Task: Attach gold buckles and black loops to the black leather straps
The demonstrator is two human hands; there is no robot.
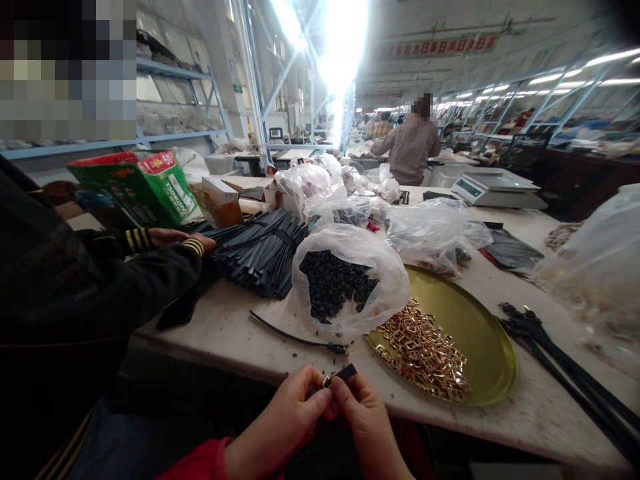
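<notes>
At the table's near edge my left hand pinches a small gold buckle. Close against it, my right hand grips a black strap between thumb and fingers. The fingertips almost meet and hide where buckle and strap join. Just beyond lies a thin black strap with a buckle at one end. A clear plastic bag holds many small black loops. Right of it, gold buckles are heaped on a gold oval tray.
A co-worker's hands are at the left, by a bundle of black straps. More black straps lie at the right edge. Plastic bags, a green box and a scale stand farther back.
</notes>
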